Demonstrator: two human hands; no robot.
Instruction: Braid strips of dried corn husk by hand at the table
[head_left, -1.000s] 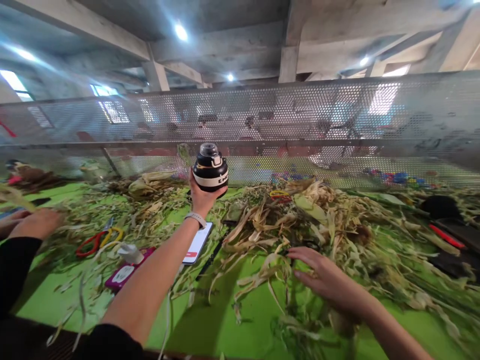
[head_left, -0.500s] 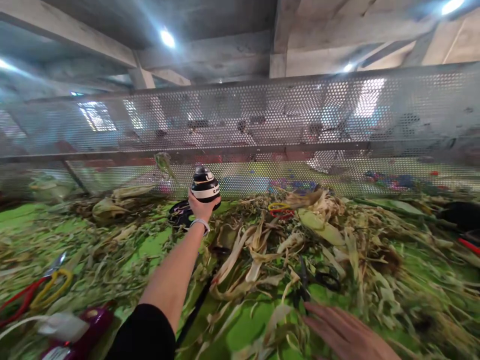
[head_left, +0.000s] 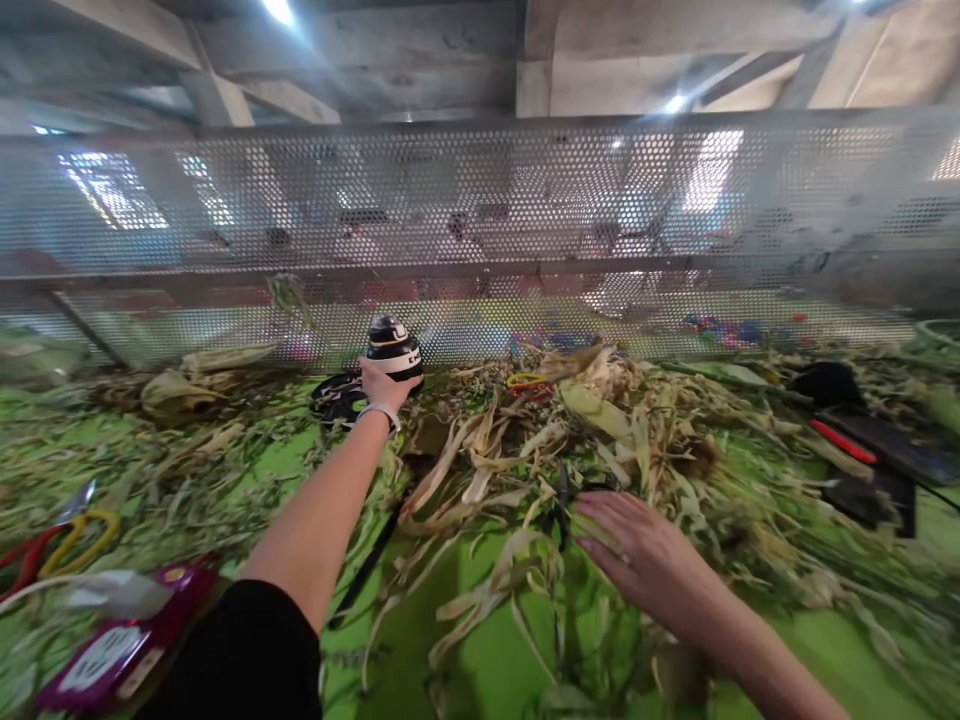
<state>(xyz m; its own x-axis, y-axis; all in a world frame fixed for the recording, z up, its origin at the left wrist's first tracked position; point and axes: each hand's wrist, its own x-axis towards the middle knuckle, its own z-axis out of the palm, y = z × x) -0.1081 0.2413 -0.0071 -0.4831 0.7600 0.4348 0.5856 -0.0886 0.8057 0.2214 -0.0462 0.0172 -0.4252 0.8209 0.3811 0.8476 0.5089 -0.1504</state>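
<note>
My left hand (head_left: 381, 383) is stretched far forward and closed round a black and white bottle (head_left: 393, 349), which stands low by the perforated metal screen (head_left: 480, 230). A white band sits on that wrist. My right hand (head_left: 637, 550) lies open, fingers flat, on dried corn husks (head_left: 525, 450) spread over the green table (head_left: 480, 650). Black scissors (head_left: 559, 505) lie just left of its fingertips.
Red and yellow scissors (head_left: 56, 545) and a magenta packet (head_left: 124, 645) lie at the near left. A dark lid or dish (head_left: 336, 396) sits beside the bottle. Another pair of scissors (head_left: 529, 384) rests on the husk pile. Black items with a red tool (head_left: 862, 455) lie at the right.
My left hand has carried the bottle forward and down, from raised in the air to the table by the screen. The right hand stays on the husks. The view has shifted.
</note>
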